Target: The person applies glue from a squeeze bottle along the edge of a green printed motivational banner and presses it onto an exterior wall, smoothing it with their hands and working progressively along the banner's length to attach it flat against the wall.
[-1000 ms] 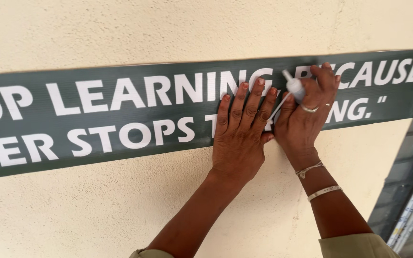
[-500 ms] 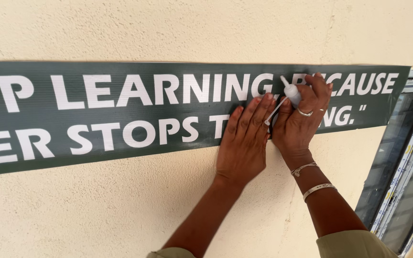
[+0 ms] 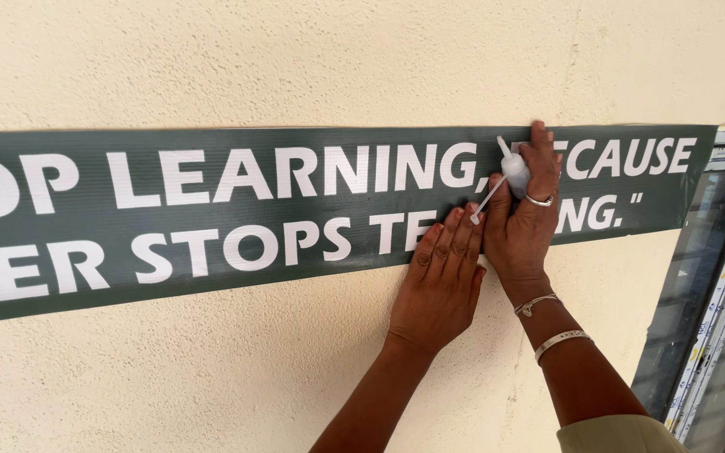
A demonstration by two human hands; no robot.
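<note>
A long dark green banner (image 3: 211,210) with white lettering lies flat against a cream wall (image 3: 295,59). My left hand (image 3: 442,281) presses flat on the banner's lower edge, fingers together and pointing up. My right hand (image 3: 526,218) rests on the banner just to the right, touching the left hand, and grips a small white squeeze bottle (image 3: 513,172) with a thin nozzle and a dangling cap strap. A ring and two bracelets are on the right hand and wrist.
A window frame (image 3: 715,277) with dark glass stands at the right edge, next to the banner's right end. The rough plastered wall stretches above and below the banner.
The view has shifted so the banner and window sit further left and lower. My left hand slid down to the banner's lower edge; my right hand still holds the bottle.
</note>
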